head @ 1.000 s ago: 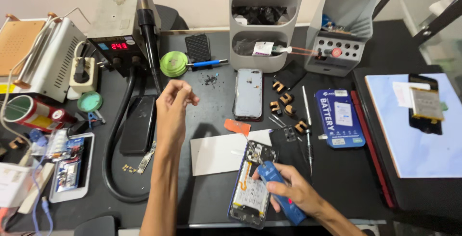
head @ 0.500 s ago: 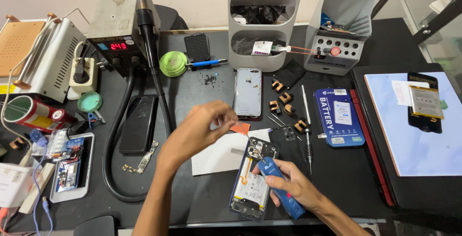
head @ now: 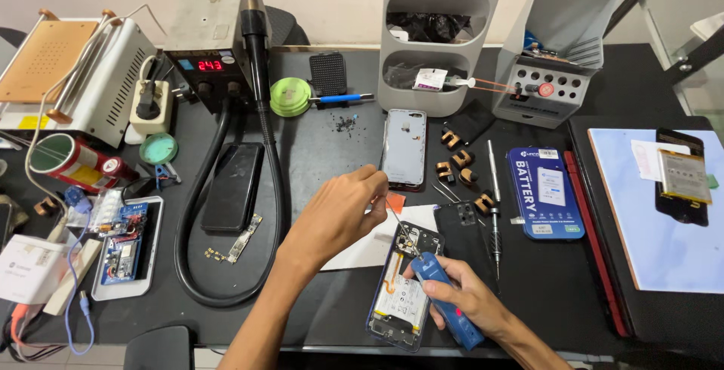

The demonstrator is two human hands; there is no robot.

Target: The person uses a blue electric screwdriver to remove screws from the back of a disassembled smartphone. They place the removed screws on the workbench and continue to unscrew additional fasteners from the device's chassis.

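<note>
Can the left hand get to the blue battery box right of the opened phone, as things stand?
Probably, but not directly. The left hand sits left of the opened phone, while the right hand holding the blue screwdriver lies between. The battery box itself is uncovered, so it would need to reach across over them.

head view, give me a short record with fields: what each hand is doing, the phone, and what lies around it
left hand: left hand pinching tweezers, tips down at the phone's top
right hand: right hand gripping a blue electric screwdriver, bit on the phone's upper part
phone: opened smartphone, back off, battery showing
behind it: phone back cover, white paper sheet
right side: blue battery box, precision screwdriver
left side: hot air station with black hose
</note>
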